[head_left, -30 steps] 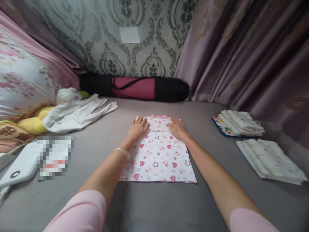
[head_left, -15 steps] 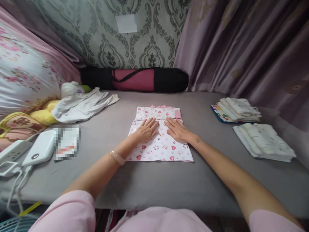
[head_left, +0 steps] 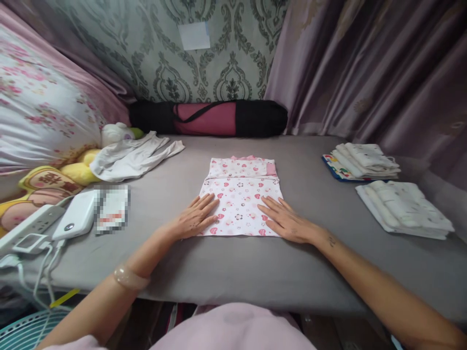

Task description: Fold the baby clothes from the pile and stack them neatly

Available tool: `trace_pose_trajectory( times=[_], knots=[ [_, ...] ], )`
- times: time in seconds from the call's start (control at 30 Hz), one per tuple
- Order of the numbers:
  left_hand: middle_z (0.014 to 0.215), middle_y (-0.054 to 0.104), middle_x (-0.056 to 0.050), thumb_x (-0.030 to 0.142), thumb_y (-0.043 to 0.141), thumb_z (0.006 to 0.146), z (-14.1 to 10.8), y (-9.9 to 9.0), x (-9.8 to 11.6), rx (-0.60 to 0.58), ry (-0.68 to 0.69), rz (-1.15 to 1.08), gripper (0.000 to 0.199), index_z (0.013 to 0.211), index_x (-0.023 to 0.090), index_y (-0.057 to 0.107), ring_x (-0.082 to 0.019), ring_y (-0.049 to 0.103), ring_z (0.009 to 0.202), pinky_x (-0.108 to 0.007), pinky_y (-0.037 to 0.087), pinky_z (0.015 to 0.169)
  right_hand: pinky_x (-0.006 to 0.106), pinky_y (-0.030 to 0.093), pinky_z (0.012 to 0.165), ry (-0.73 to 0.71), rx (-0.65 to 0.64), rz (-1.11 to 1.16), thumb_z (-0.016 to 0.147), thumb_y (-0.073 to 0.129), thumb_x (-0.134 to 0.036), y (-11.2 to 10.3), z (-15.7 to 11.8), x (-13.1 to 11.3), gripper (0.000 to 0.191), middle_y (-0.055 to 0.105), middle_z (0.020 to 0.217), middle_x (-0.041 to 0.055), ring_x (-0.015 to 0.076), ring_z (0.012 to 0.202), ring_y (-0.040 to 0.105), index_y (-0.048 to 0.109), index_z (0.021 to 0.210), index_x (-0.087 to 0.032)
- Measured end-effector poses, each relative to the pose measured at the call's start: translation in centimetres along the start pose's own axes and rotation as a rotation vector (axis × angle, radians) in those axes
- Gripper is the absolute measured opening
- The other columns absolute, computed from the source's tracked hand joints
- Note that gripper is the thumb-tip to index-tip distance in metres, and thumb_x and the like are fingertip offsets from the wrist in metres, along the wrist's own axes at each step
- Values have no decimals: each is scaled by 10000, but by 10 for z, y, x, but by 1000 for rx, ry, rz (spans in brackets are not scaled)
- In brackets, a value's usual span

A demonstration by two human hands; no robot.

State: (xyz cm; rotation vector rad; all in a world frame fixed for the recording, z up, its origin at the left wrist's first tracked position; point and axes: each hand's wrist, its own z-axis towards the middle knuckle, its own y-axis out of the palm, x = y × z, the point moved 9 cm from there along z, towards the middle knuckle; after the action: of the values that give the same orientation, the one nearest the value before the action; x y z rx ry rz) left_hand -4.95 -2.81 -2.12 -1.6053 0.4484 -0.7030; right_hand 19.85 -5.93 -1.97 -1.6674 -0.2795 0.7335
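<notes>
A small white garment (head_left: 239, 206) printed with pink hearts and flowers lies flat on the grey sheet, its upper part folded over into a band across the far end. Pink trim shows at its far edge. My left hand (head_left: 197, 215) rests flat on the garment's left side near the front corner, fingers stretched out. On the opposite side, my right hand (head_left: 288, 221) lies flat with fingers spread over the right edge. Neither hand grips the cloth.
Folded white clothes (head_left: 404, 209) and a second folded stack (head_left: 367, 163) sit at right. A crumpled white garment (head_left: 133, 158), a power bank (head_left: 78, 214) and a power strip (head_left: 32, 226) lie at left. A black and pink long bag (head_left: 207, 118) lies along the wall.
Both hands have slid apart and toward me, from the middle of the garment to its left and right sides. The garment stays flat with its folded band.
</notes>
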Motion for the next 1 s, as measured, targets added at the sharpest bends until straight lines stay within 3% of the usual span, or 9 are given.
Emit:
trace_pose_trajectory(
  times=[0.3,0.47,0.63,0.8,1.0],
  knots=[
    [1571,275,-56,498,398,970,-53,-10,8,46,19,9,586,1506,288,292,-242,260,1450,-466,270,1171,487,192,1207,31,59,27,1003,344,-394,-3,-49,-23,534,273,1567,13,213,1450,230,257,1524,-313],
    [1462,482,-43,460,449,959,-70,-28,10,149,54,-40,430,1354,317,541,-248,449,1345,-422,446,1073,485,278,1183,78,125,76,1005,365,-363,-8,-66,-16,445,435,1487,9,200,1392,371,435,1443,-332],
    [1203,662,-31,342,418,988,-79,-34,12,187,119,-34,308,1170,294,662,-196,591,1139,-341,524,958,437,454,1078,49,238,127,992,407,-368,-23,-75,-10,353,625,1307,38,213,1255,542,646,1243,-306],
    [1204,675,-38,259,405,987,-84,-31,12,171,194,51,322,1217,269,629,-202,608,1128,-367,512,966,436,500,1029,33,260,95,984,411,-311,-30,-77,-13,346,658,1249,44,221,1185,590,641,1243,-298],
    [1197,668,-44,213,383,978,-81,-32,11,122,203,1,319,1181,245,627,-184,599,1122,-312,514,935,412,512,1014,37,269,78,957,410,-245,-30,-78,-13,373,657,1249,43,217,1185,590,630,1253,-302]
  ],
)
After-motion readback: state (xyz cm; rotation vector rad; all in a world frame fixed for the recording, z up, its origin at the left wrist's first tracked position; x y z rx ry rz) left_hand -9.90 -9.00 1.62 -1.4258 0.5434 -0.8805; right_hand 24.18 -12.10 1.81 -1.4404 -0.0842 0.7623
